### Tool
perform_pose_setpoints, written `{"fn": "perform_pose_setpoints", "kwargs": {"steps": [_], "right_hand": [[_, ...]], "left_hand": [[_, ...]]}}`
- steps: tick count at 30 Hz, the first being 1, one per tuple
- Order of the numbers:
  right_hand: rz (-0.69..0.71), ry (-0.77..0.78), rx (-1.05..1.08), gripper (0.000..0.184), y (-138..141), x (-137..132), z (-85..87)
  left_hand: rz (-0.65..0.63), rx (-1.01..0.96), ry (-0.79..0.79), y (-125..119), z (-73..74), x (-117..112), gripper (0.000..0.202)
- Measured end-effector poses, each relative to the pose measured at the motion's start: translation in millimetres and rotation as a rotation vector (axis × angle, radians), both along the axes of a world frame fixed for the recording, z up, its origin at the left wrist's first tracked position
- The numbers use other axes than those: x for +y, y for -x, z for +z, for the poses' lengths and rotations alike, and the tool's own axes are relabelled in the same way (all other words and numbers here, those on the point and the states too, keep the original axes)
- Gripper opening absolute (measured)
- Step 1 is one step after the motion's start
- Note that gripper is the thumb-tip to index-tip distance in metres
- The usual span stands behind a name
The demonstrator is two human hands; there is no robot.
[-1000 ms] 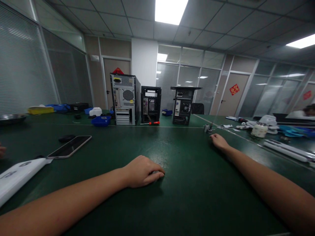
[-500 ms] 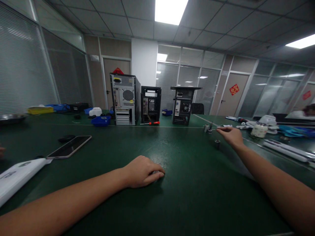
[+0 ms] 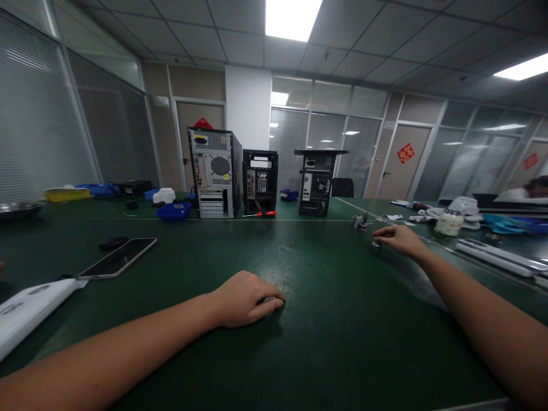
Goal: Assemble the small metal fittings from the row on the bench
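My left hand (image 3: 246, 299) rests on the green tabletop (image 3: 317, 325), its fingers curled together. A pale, shiny bit shows between thumb and forefinger, too covered to name. Over to the right, my right hand (image 3: 400, 240) hovers just above a small metal cylinder (image 3: 375, 247). Its thumb and forefinger look slightly apart, and I see nothing between them. Whether they touch the cylinder I cannot tell. Slightly farther back stand another metal cylinder (image 3: 357, 221) and a small metal part with a thin upright stem (image 3: 364, 221).
Three computer cases stand at the back: a large one (image 3: 214, 174), a black one (image 3: 260, 182) and another (image 3: 315, 184). A red screwdriver (image 3: 268, 213) lies before them. Left are a phone (image 3: 120, 258) and a white box (image 3: 34, 311). A jar (image 3: 448, 224) stands right.
My right hand has come from beside the metal parts toward me, to above the nearer cylinder. My left hand stays in place on the table.
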State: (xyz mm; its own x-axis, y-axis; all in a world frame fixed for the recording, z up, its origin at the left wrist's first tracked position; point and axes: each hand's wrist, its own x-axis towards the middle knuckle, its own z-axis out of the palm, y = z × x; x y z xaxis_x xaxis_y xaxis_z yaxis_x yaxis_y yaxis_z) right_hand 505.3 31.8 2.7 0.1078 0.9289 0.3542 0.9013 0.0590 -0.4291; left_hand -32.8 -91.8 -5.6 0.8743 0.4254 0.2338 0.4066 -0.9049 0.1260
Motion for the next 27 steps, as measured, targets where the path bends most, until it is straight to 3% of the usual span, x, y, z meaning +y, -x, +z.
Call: {"fn": "perform_pose_setpoints", "kwargs": {"steps": [8, 27], "right_hand": [[0.051, -0.057, 0.014, 0.034, 3.2, -3.7, -0.2], [0.138, 0.043, 0.157, 0.029, 4.7, -10.2, 0.3]], "left_hand": [[0.008, 0.004, -0.006, 5.7, 0.8, -2.5, 0.033], [0.003, -0.008, -0.004, 7.3, 2.8, -4.5, 0.03]]}}
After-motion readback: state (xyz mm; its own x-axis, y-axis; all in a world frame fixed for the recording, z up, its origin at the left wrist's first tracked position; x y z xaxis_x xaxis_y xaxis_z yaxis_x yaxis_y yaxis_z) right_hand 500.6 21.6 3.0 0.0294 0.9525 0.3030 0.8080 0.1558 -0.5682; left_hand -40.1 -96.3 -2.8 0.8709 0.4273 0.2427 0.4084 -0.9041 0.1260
